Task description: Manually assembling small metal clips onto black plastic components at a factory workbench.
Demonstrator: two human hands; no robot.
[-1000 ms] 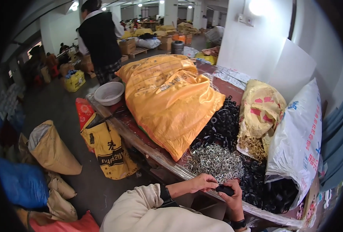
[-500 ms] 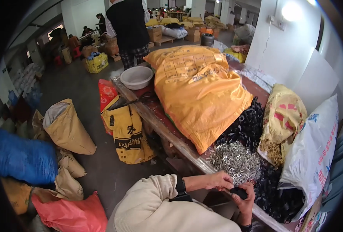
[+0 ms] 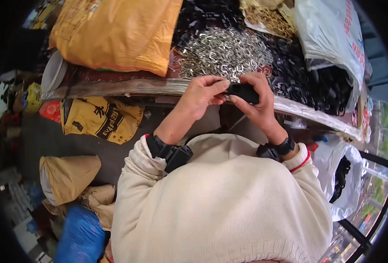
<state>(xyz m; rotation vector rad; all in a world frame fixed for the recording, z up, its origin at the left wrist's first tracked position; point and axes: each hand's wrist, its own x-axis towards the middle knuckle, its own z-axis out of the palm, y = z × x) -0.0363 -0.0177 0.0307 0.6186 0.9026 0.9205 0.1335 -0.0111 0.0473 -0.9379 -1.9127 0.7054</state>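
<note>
Both hands meet just above the table's near edge [image 3: 115, 87]: the right hand [image 3: 257, 103] pinches a small black clip [image 3: 243, 92], and the left hand [image 3: 202, 94] pinches its left end. Keeping the fingertips close to that end should steady the fitting, with the silver ring pile [image 3: 224, 52] just beyond.

You had a long surface [image 3: 115, 87] running across in front of you, its edge wrapped in clear plastic. A big yellow sack [image 3: 115, 33] lay on it at your left, with a white bowl [image 3: 53, 74] at the far left end. A white plastic bag [image 3: 334, 35] slumped at your right. Below, the floor [image 3: 45, 140] was dark grey. A yellow printed bag [image 3: 102, 120] leaned under the surface, tan paper sacks [image 3: 69, 175] stood nearer you, and a blue sack [image 3: 82, 236] lay beside them.
</note>
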